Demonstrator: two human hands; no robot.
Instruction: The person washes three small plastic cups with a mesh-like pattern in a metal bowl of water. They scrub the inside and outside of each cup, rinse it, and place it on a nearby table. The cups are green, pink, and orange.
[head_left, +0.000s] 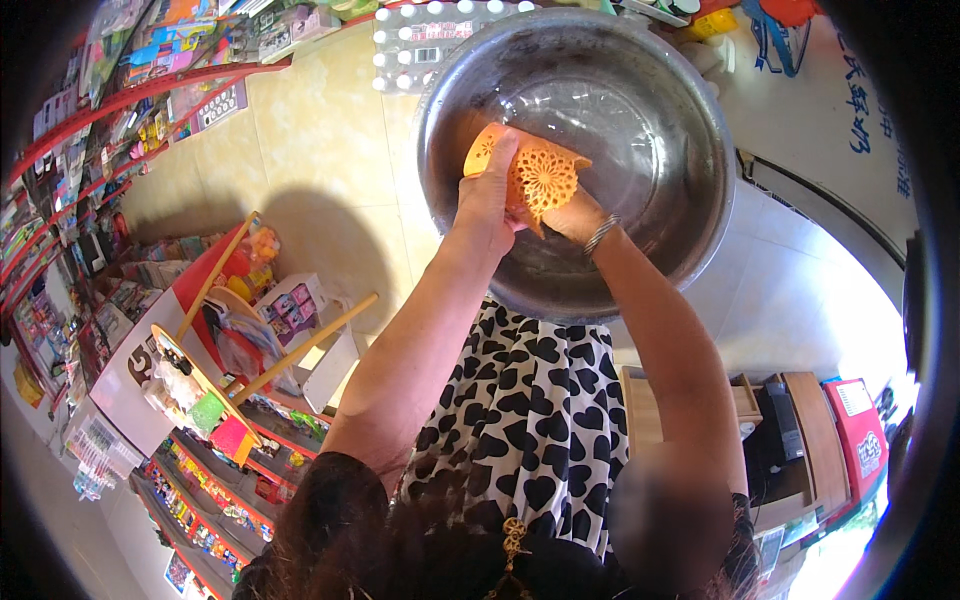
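Over a large metal basin (645, 247), both my hands hold an orange openwork piece (545, 180) with cut-out flower shapes. It is bent and has ragged-looking edges; its material I cannot tell. My left hand (489, 189) grips its left side, thumb pressed along the front face. From the lower right comes my right hand (576, 217), its fingers partly hidden behind the orange piece. A twisted bracelet (602, 233) circles the right wrist. Bright reflections lie on the basin's bottom, and whether it holds water is unclear.
A wrapped pack of white-capped bottles (409, 45) stands beyond the basin. Red-edged shelves (150, 86) of goods line the left. Nearer stands a display unit with wooden rods (304, 349). A white surface bearing writing (817, 112) is at right; an open wooden drawer (780, 480) lies lower right.
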